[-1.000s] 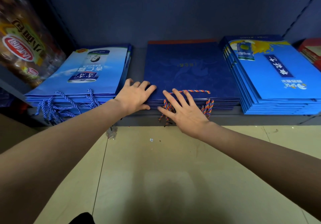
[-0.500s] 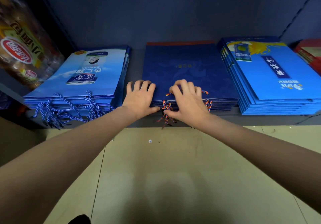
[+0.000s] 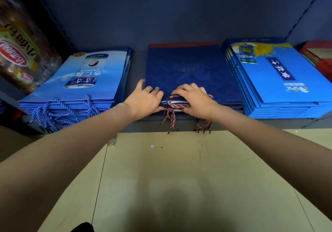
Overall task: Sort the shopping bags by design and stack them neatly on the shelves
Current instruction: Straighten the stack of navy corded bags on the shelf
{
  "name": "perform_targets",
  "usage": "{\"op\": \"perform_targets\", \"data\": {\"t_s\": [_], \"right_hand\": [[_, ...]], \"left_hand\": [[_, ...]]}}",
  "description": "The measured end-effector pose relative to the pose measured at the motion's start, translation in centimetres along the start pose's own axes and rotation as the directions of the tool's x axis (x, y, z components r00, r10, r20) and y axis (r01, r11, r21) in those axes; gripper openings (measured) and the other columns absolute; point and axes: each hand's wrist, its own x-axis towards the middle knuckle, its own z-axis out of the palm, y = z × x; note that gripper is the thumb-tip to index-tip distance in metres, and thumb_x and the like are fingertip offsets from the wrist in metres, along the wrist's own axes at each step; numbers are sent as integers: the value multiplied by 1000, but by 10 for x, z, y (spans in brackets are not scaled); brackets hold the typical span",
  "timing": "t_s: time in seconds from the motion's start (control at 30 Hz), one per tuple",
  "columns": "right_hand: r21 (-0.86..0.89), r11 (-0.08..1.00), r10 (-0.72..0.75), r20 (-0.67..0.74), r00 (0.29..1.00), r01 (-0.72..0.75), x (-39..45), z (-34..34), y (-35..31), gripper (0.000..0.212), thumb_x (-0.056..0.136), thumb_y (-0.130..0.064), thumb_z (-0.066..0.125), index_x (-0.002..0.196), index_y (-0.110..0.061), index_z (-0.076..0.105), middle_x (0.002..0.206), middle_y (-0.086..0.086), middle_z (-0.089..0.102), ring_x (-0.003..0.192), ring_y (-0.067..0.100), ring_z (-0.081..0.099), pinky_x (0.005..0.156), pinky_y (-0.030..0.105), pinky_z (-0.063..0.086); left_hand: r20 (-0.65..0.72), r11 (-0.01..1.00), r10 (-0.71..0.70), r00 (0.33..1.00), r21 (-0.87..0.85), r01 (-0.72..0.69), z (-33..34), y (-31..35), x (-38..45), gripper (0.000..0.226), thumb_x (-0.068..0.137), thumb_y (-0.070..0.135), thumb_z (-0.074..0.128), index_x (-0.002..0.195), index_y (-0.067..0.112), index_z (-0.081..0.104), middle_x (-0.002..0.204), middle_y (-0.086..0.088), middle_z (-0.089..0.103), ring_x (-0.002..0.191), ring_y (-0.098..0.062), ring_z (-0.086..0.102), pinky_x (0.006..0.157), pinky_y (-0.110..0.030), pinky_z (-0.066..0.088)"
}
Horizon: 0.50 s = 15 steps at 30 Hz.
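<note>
On a low shelf (image 3: 140,64), three piles of shopping bags lie sorted by design; the dark blue pile (image 3: 188,73) sits in the middle. The left hand (image 3: 145,100) and right hand (image 3: 195,98) both grip its front edge, fingers curled over. Tucking the loose cords (image 3: 170,116) under and squaring the edges together would finish it neatly.

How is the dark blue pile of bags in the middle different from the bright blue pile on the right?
The dark blue pile looks nearly plain, while the bright blue pile shows a yellow splash and white writing. Multicolored cord handles hang off the front of the dark pile; no handles show on the bright one. Both hands touch the dark pile; neither touches the bright one. Both lie flat on the shelf.
</note>
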Motion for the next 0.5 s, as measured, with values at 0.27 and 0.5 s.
{"op": "perform_targets", "data": {"t_s": [0.27, 0.5], "right_hand": [[15, 999, -43, 24, 999, 43, 5, -16, 4, 56, 90, -17, 61, 141, -26, 40, 141, -3, 43, 123, 22, 34, 101, 38, 26], [-185, 983, -14, -37, 999, 7, 5, -18, -4, 62, 87, -38, 61, 142, -24, 35, 139, -1, 42, 125, 22, 35, 101, 38, 25]], "left_hand": [[-101, 991, 101, 990, 102, -91, -4, -19, 7, 66, 92, 49, 10, 115, 4, 52, 114, -9, 65, 97, -28, 63, 108, -50, 25], [-79, 998, 56, 995, 8, -55, -12, -22, 8, 49, 101, 46, 21, 118, 6, 44, 115, -7, 63, 106, -27, 59, 111, -47, 17]]}}
